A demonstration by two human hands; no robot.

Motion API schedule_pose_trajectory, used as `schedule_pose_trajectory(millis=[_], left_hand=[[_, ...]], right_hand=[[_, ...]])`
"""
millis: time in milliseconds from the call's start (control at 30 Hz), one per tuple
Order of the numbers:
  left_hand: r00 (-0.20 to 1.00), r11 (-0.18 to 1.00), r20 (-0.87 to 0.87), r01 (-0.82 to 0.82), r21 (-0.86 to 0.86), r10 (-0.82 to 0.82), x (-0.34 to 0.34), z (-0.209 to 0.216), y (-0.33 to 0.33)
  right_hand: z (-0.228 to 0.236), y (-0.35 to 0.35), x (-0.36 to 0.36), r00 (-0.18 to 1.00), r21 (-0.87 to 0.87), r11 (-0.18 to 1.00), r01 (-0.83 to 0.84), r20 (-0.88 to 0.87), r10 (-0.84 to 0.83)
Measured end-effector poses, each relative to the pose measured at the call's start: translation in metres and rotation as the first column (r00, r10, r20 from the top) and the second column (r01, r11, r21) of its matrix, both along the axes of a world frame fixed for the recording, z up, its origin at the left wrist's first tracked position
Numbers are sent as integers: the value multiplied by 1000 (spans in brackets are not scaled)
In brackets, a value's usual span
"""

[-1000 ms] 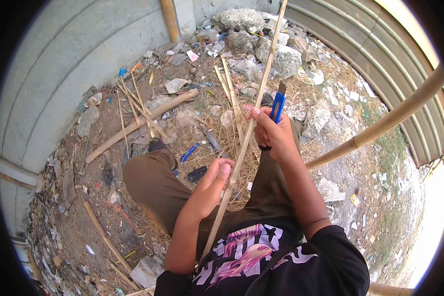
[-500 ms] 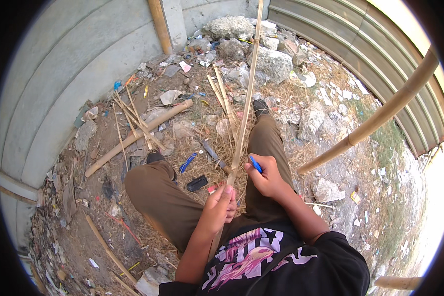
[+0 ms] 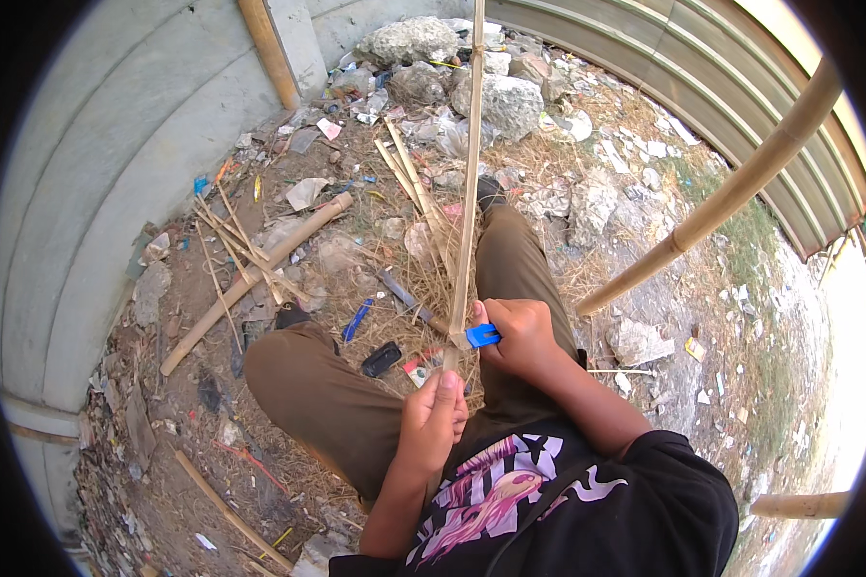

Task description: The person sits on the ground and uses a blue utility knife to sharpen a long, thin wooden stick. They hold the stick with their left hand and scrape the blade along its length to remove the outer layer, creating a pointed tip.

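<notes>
A long bamboo strip [image 3: 468, 192] runs from between my legs up past the top of the view. My left hand [image 3: 433, 415] is closed around its lower part, thumb on top. My right hand [image 3: 522, 334] grips a blue box cutter [image 3: 484, 336] just above the left hand. The cutter's blade end meets the strip at its right edge; whether it bites in is too small to tell. Between my knees, a large knife [image 3: 409, 296] lies on the ground beside another blue cutter-like tool [image 3: 358, 319] and a black case [image 3: 382, 360].
Split bamboo pieces [image 3: 419, 188] lie ahead of me, with a bamboo pole [image 3: 260, 279] and thin strips on the left. A slanting bamboo pole [image 3: 712, 207] rises on the right. Rocks [image 3: 500, 104] and litter are at the back, by a concrete wall [image 3: 144, 144] and metal sheeting [image 3: 683, 58].
My right hand has brought the cutter left against the strip and turned it, so more of its blue body shows. My left hand still grips the strip. The whole view has shifted slightly.
</notes>
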State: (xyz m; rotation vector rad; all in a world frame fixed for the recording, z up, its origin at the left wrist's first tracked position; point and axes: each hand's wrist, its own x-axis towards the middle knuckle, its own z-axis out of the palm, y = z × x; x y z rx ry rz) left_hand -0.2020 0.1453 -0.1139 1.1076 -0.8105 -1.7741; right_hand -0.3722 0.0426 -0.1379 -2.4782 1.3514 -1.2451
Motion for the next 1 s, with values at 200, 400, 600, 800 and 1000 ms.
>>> schedule_pose_trajectory(millis=[200,400,600,800,1000], left_hand=[[1000,1000,12,12,-14,-12,-1,0,1],[1000,1000,18,-10,-15,11,-3,2,2],[998,999,66,-20,-29,22,-10,4,3],[996,999,76,-45,-26,47,-12,5,4],[998,1000,61,-5,9,4,-15,4,4]], right_hand=[[-4,-11,-1,998,-146,987,67,-5,-68],[-6,-16,-4,993,-199,974,108,-30,-116],[-6,-27,-8,982,-279,943,180,-6,-190],[4,-35,-9,967,-231,941,247,2,-253],[19,-83,-32,949,-404,862,307,67,-307]])
